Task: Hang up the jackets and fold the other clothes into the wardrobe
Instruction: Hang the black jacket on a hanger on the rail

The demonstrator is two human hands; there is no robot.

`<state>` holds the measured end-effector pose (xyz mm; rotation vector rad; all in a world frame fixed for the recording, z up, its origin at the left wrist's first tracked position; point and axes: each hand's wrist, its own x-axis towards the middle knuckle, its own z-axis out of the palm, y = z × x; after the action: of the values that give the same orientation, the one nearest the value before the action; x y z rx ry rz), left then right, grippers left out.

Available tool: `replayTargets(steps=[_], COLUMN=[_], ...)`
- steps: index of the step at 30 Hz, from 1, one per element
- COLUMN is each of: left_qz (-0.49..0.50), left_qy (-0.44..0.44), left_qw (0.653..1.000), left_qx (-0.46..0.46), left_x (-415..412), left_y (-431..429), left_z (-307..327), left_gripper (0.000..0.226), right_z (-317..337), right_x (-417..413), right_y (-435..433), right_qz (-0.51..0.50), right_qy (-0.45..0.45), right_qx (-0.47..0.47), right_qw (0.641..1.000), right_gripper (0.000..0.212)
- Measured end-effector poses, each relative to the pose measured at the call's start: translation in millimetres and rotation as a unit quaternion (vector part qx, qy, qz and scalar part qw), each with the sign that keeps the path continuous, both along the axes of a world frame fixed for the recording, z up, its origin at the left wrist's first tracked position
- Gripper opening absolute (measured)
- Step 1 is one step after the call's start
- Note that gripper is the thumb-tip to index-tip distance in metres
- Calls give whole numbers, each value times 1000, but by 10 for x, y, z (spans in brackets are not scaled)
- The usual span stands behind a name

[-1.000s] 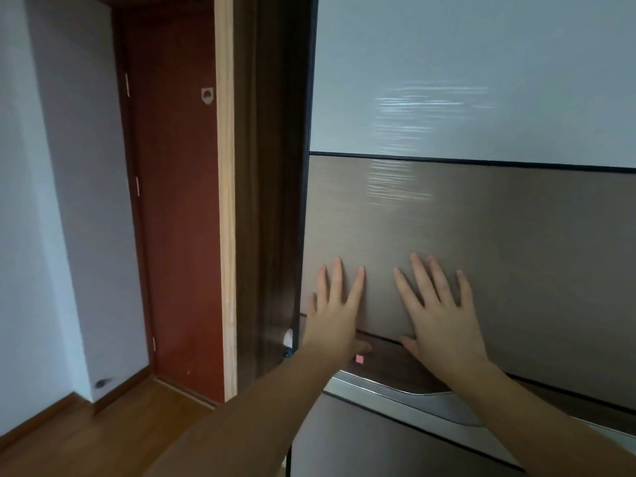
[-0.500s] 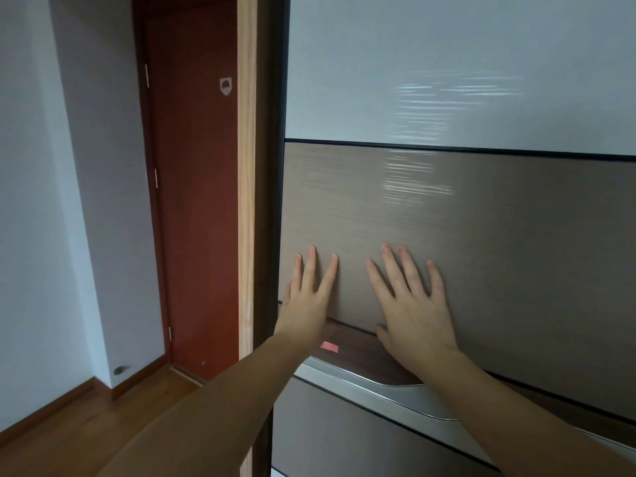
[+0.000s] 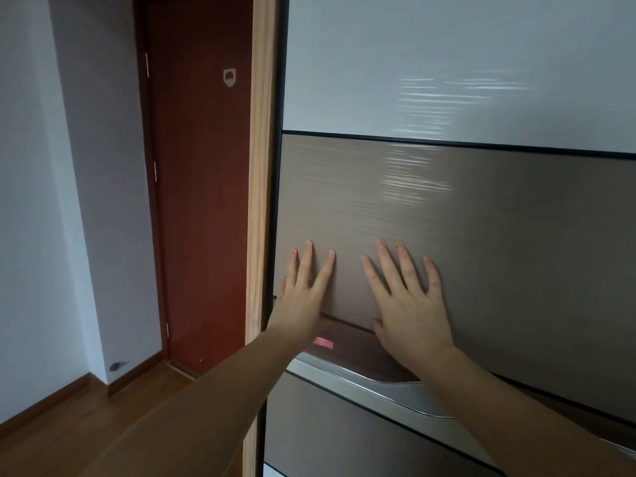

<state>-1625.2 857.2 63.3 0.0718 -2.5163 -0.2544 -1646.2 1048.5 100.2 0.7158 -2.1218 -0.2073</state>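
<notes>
The wardrobe door (image 3: pixel 347 438) fills the right part of the view. Its dark left edge lies just beside a light wooden post (image 3: pixel 258 166). The door carries a glossy white upper panel (image 3: pixel 447 56), a brown wood-grain middle panel (image 3: pixel 499 253) beneath it, and a further brown panel at the bottom. A recessed dark strip with a silver handle rail (image 3: pixel 378 383) runs across the door between the middle and bottom panels.

Left hand (image 3: pixel 303 297): laid flat on the middle panel, near the door's left edge. Fingers straight, spread, pointing up. It holds nothing.

Right hand (image 3: pixel 409 304): laid flat on the same panel, just beside the left hand but not touching it. Fingers straight and spread; thumb at the panel's lower edge. It holds nothing.

A small pink sticker (image 3: pixel 323 343) sits on the dark strip, between the two wrists.

Left of the post stands a red-brown room door (image 3: pixel 203 201), closed, with a small shield-shaped label (image 3: pixel 229 77) near its top. Further left are a pale wall (image 3: pixel 51 166) and a wooden floor (image 3: pixel 69 425). A door stop (image 3: pixel 115 366) is fixed low on the wall, just above the skirting.
</notes>
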Motion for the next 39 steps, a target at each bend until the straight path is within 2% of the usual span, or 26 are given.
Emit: replayTargets(steps=[10,12,17,20,25,31,35,39], left_qz=[-18,-36,-81,-146,-273,-369,-412,-464], left_qy=[14,24,106,154,170,112,19,-36], left_qw=[1000,999,983,972,945,921,910,885], left_qx=[9,32,128,102,61,57,38,34], left_x=[5,39,146,211,269,650,1046,1325], left_y=[-56,-53,37,219,910,1975,2607,3180], left_z=[-9,12,132,280,664,806,781,715], left_gripper=[137,128,84,73,65,74,70,72], right_z=[-6,15,81,134,277,406,382,337], right_x=[14,26,112,229,596,1351,2007,2667], right_y=[-69,-68,28,290,945,1953,2605,3078], right_qz=[-8,-8,12,-4,-61,-171,-272,-339], right_qy=[-2,-3,-30,-47,-80,-127,-150,-148], right_qx=[5,9,1,-41,-130,-235,-290,-323], right_qw=[1000,1000,999,998,986,948,905,871], right_gripper=[105,103,89,82,79,79,78,77])
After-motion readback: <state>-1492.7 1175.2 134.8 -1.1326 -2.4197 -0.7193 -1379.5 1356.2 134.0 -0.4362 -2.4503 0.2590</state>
